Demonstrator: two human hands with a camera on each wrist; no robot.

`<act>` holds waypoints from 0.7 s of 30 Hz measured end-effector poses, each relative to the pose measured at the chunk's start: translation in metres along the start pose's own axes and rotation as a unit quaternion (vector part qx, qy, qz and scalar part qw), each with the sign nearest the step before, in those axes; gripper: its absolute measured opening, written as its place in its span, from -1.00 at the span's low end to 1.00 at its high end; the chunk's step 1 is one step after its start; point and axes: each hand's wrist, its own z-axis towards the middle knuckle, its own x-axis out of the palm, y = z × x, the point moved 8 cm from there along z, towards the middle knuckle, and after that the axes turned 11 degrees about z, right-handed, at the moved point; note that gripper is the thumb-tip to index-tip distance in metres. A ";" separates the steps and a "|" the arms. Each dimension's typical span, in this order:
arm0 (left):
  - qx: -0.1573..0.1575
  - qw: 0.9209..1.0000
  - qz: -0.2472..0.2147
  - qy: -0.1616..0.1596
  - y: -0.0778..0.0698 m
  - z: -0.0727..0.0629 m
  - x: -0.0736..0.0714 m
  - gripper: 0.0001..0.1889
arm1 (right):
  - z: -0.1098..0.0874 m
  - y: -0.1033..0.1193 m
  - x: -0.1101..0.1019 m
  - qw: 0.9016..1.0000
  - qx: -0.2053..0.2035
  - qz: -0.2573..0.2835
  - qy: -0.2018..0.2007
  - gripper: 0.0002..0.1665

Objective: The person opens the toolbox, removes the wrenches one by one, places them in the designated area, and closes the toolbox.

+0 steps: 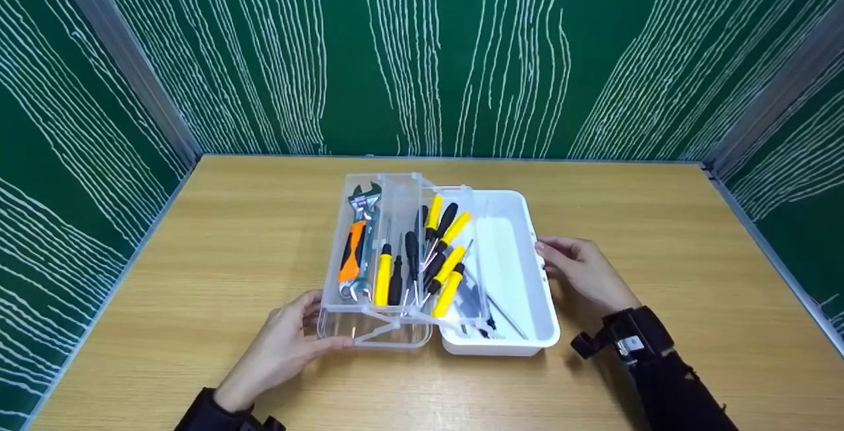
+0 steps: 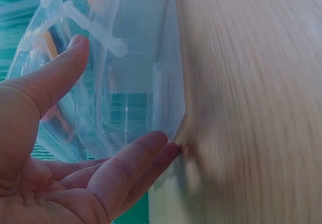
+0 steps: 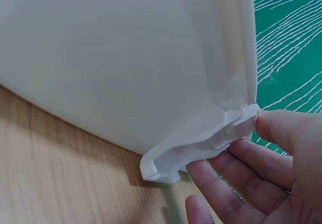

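A toolbox with a white base (image 1: 544, 312) stands unfolded on the table, its clear lid (image 1: 415, 337) laid over to the left. Above the lid sits a clear upper tray (image 1: 402, 187) on folding arms, holding an adjustable wrench (image 1: 356, 246) with an orange-and-black handle and several screwdrivers. More yellow-and-black screwdrivers (image 1: 448, 290) lie between tray and base. My left hand (image 1: 290, 335) holds the lid's front left corner, thumb in front and fingers along the side. On the base's right side, my right hand (image 1: 587, 269) pinches the white latch (image 3: 201, 143) between thumb and fingers.
The wooden table (image 1: 217, 253) extends around the toolbox. Green walls with white wavy lines (image 1: 455, 55) rise behind it and on both sides. A long thin metal rod (image 1: 508, 317) lies inside the white base.
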 end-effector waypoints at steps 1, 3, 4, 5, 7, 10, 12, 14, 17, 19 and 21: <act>-0.002 1.000 0.002 0.000 0.000 0.000 0.000 0.08 | 0.000 0.000 0.000 1.000 -0.001 0.000 0.000 -0.28; -0.004 1.000 0.007 -0.003 0.000 0.001 -0.001 0.09 | -0.001 0.001 -0.001 1.000 -0.001 -0.001 -0.001 -0.27; -0.004 1.000 0.010 -0.004 0.000 0.001 -0.001 0.10 | -0.001 0.001 -0.001 1.000 -0.002 -0.001 -0.001 -0.26; -0.005 1.000 0.013 -0.005 0.000 0.001 -0.002 0.10 | -0.001 0.001 -0.001 1.000 -0.003 -0.002 -0.001 -0.26; -0.006 1.000 0.020 -0.006 0.000 0.001 -0.002 0.12 | -0.001 0.002 -0.001 1.000 -0.006 -0.002 -0.001 -0.26; -0.007 0.999 0.033 -0.003 0.000 0.001 -0.003 0.14 | 0.000 0.002 -0.001 1.000 -0.013 -0.005 -0.003 -0.26; -0.008 0.999 0.042 -0.001 0.000 0.000 -0.004 0.12 | 0.000 0.002 -0.001 1.000 -0.020 -0.007 -0.002 -0.26; -0.007 0.999 0.050 0.002 -0.001 -0.001 -0.005 0.09 | 0.000 0.003 0.000 1.000 -0.026 -0.011 -0.002 -0.26; -0.009 0.999 0.053 0.004 -0.001 -0.002 -0.009 0.02 | -0.001 0.005 0.000 0.999 -0.031 -0.014 0.000 -0.25; -0.010 0.999 0.053 0.003 -0.003 -0.003 -0.014 0.00 | -0.003 0.006 -0.001 1.000 -0.028 -0.014 -0.004 -0.26; -0.006 0.999 0.053 -0.004 -0.006 -0.004 -0.021 -0.05 | -0.005 0.009 -0.003 1.000 -0.024 -0.007 -0.005 -0.27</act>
